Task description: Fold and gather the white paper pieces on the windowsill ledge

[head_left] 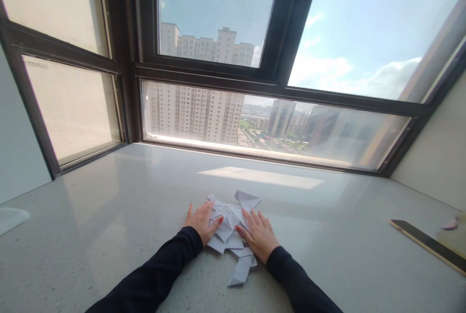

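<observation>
A loose heap of folded white paper pieces (229,223) lies on the pale speckled sill in front of me. My left hand (202,221) rests on the heap's left edge, fingers stretched out and thumb pointing inward. On the right edge lies my right hand (260,235), its fingers also extended over the paper. Both palms face down, and neither hand grips a piece. One pointed folded piece (247,200) sticks out at the top of the heap. Another folded piece (239,272) juts toward me at the bottom. Parts of the heap are hidden under my fingers.
The speckled stone sill (127,206) spreads around the heap, with a sunlit patch behind it. A dark-framed window (214,70) stands at the back. A phone-like flat dark object (429,242) lies at the right edge. Something white and translucent (12,218) sits at the far left.
</observation>
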The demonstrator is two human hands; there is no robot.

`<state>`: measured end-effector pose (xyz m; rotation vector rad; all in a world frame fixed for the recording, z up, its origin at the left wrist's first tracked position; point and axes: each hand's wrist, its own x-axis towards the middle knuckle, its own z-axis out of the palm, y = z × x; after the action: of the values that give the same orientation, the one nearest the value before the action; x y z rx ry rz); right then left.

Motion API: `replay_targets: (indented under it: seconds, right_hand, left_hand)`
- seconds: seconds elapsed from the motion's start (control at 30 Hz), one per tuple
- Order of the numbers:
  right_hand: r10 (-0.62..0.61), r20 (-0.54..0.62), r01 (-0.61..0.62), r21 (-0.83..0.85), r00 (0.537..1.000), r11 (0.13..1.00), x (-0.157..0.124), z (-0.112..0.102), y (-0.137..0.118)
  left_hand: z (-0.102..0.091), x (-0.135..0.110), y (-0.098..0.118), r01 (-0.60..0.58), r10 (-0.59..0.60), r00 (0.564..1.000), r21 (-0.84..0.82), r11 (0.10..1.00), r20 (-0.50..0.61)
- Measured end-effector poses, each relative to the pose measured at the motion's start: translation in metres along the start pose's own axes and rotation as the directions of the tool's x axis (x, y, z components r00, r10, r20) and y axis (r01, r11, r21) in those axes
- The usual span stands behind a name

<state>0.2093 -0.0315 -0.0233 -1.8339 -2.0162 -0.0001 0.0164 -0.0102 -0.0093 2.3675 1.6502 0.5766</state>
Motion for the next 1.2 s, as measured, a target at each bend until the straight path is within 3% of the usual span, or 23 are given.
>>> replay_targets:
  seconds: [0.13, 0.27, 0.37, 0.47, 0.6, 0.7, 0.8, 0.9, 1.0, 1.1, 1.2]
  right_hand:
    - [-0.251, 0.028, 0.242, 0.182, 0.968, 0.953, -0.004, -0.008, -0.017]
    - [-0.38, -0.136, 0.403, 0.346, 0.915, 0.847, -0.004, -0.021, -0.029]
    - [-0.355, -0.25, 0.43, 0.389, 0.901, 0.815, -0.005, -0.035, -0.032]
    - [-0.253, -0.355, 0.379, 0.352, 0.9, 0.856, -0.004, -0.045, -0.03]
    - [-0.073, -0.47, 0.245, 0.316, 0.879, 0.917, 0.004, -0.044, -0.013]
    - [0.031, -0.373, 0.083, 0.285, 0.927, 0.955, 0.013, -0.033, 0.003]
    - [0.086, -0.177, -0.046, 0.215, 0.98, 0.975, 0.018, -0.02, 0.014]
    - [0.07, -0.021, -0.065, 0.177, 0.997, 0.982, 0.018, -0.013, 0.015]
    - [0.031, 0.06, -0.042, 0.181, 0.998, 0.983, 0.014, -0.017, 0.007]
    - [-0.06, 0.06, 0.045, 0.232, 0.996, 0.972, 0.01, -0.025, -0.004]
    - [-0.096, -0.038, 0.103, 0.258, 0.995, 0.961, 0.009, -0.029, -0.008]
  left_hand:
    - [0.003, -0.003, 0.002, -0.128, 0.129, 0.992, -0.069, 0.989, 0.011]
    - [0.003, -0.001, 0.002, -0.228, 0.195, 0.97, -0.266, 0.937, -0.143]
    - [-0.001, 0.001, 0.004, -0.307, 0.207, 0.935, -0.363, 0.88, -0.287]
    - [-0.009, 0.001, 0.006, -0.325, 0.206, 0.918, -0.347, 0.88, -0.339]
    - [-0.019, 0.002, 0.001, -0.172, 0.07, 0.92, -0.239, 0.956, -0.385]
    - [-0.02, 0.003, -0.002, -0.014, -0.045, 0.939, -0.169, 0.986, -0.34]
    - [-0.016, 0.0, 0.002, 0.039, -0.054, 0.98, -0.08, 0.996, -0.19]
    - [-0.011, -0.008, 0.01, -0.096, 0.096, 0.995, 0.007, 0.995, 0.001]
    - [-0.009, -0.013, 0.013, -0.239, 0.232, 0.962, 0.031, 0.971, 0.141]
    - [-0.012, -0.011, 0.01, -0.209, 0.197, 0.969, 0.069, 0.975, 0.149]
    - [-0.017, -0.006, 0.006, -0.056, 0.052, 0.998, 0.137, 0.989, 0.035]
